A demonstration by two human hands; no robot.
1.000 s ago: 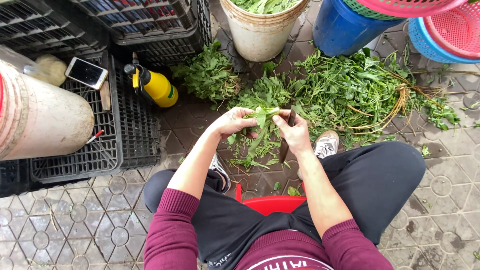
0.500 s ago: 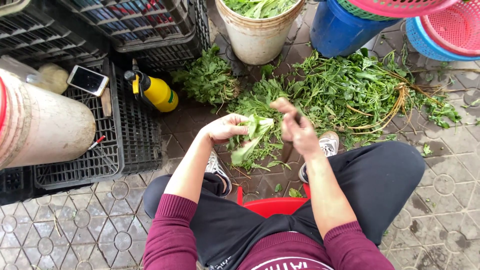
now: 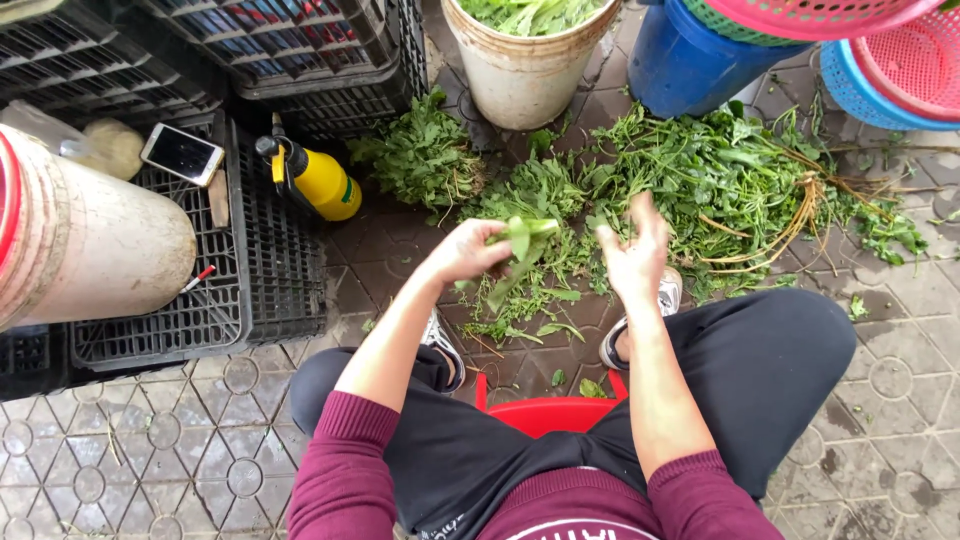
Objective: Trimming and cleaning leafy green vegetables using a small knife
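Observation:
I sit on a red stool with both arms stretched forward over the paved ground. My left hand grips a small bunch of leafy green stems, which hangs down from the fist. My right hand is lifted beside it, fingers spread and blurred, holding nothing. Just beyond both hands lies a wide heap of loose green vegetables with pale yellowish roots at its right side. A smaller tidy bundle of greens rests to the left of the heap.
A cream bucket filled with greens stands behind the heap, next to a blue tub and pink and blue baskets. Black crates, a yellow spray bottle, a phone and a large pale container are at left.
Both hands held the bunch together a second ago. My right hand has let go and moved right and up, fingers spreading, while my left hand keeps the bunch.

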